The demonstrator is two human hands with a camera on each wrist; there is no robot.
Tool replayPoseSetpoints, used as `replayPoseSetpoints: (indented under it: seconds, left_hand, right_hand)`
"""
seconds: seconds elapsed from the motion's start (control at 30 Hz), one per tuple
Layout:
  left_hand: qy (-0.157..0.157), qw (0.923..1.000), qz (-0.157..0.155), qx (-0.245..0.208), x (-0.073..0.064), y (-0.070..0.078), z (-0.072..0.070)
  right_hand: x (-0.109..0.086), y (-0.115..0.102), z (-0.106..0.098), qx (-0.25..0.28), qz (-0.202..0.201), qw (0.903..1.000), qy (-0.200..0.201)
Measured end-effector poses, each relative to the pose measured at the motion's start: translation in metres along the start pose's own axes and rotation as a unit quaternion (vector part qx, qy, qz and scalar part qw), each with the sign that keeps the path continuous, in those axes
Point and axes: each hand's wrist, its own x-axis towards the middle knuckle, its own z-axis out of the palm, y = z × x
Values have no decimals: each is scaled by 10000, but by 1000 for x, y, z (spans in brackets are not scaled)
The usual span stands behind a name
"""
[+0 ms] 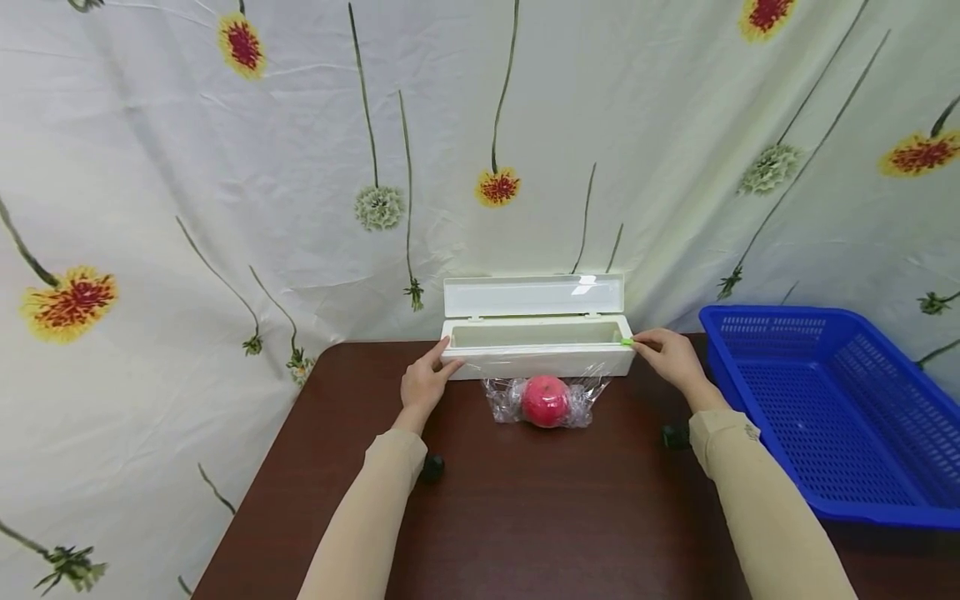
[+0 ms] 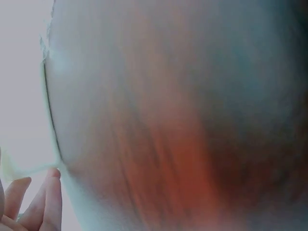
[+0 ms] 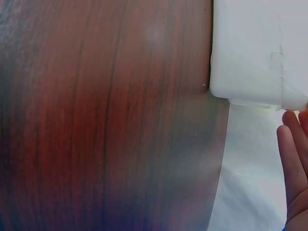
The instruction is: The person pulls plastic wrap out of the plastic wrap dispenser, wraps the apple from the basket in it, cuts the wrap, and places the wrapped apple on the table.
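Observation:
A long white cling film dispenser (image 1: pixel 536 365) lies at the table's far edge, its clear-topped lid (image 1: pixel 517 297) tipped up behind it. My left hand (image 1: pixel 423 387) grips its left end, thumb toward the front and fingers at the corner. At the opposite end my right hand (image 1: pixel 672 360) pinches a small bright green slide cutter (image 1: pixel 627 342) on the rim. Directly before the box sits a red apple (image 1: pixel 545 402), with crinkled clear film (image 1: pixel 507 402) around it running up to the dispenser's front. In the right wrist view, fingertips are right at the box's end (image 3: pixel 245 53).
To the right stands a blue perforated plastic basket (image 1: pixel 765 315), close beside the right forearm. A white flower-print cloth (image 1: pixel 300 167) hangs behind the dark brown table (image 1: pixel 555 517). Small dark wrist cameras (image 1: pixel 432 467) show under the sleeves.

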Motion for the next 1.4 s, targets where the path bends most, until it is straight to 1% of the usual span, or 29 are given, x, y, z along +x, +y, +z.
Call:
replayPoseSetpoints:
  seconds: [0.1,0.2,0.43,0.5,0.57,0.67,0.77,0.87,0.97,1.03,1.07,1.13,1.2,1.3,1.4]
  left_hand:
    - [39,10000,-31,-85,-4,3,0]
    - [56,9998,-54,-174,-7,4,2]
    - [-13,9990,-300,-344,-12,5,4]
    - [43,9980,-382,-506,-14,5,4]
    - [111,9957,-494,-772,-15,4,5]
    - [274,9886,-664,-1322,-17,3,8]
    - [479,9791,-768,-1820,-18,3,11]
    - [659,9677,-843,-2282,-19,3,12]
    - [689,9542,-1013,-2729,-21,3,11]
    - [682,9447,-1140,-2999,-22,2,10]
    - [666,9408,-1196,-3101,-22,2,10]
    - [643,9344,-1208,-3290,-23,2,9]
    - [638,9302,-1197,-3410,-24,2,8]
    - [686,9274,-1190,-3480,-26,3,5]
    - [846,9291,-1195,-3397,-28,6,3]
  right_hand:
    - [-1,1,1,33,-19,10000,10]
    - [-1,3,2,84,47,10000,15]
    - [-5,2,6,156,287,9995,11]
    - [-6,1,7,177,337,9993,59]
    - [-7,1,7,201,367,9990,132]
    - [-9,1,9,315,457,9981,277]
    - [-12,1,10,494,623,9960,420]
    - [-15,2,15,618,740,9936,584]
    - [-18,2,20,695,788,9920,700]
    - [-20,2,22,776,818,9911,711]
    - [-21,2,22,817,846,9906,696]
    - [-24,2,22,889,883,9897,696]
    - [-26,1,23,920,934,9887,731]
    - [-29,-2,25,973,1042,9858,885]
    - [-31,-7,28,1107,1125,9819,1043]
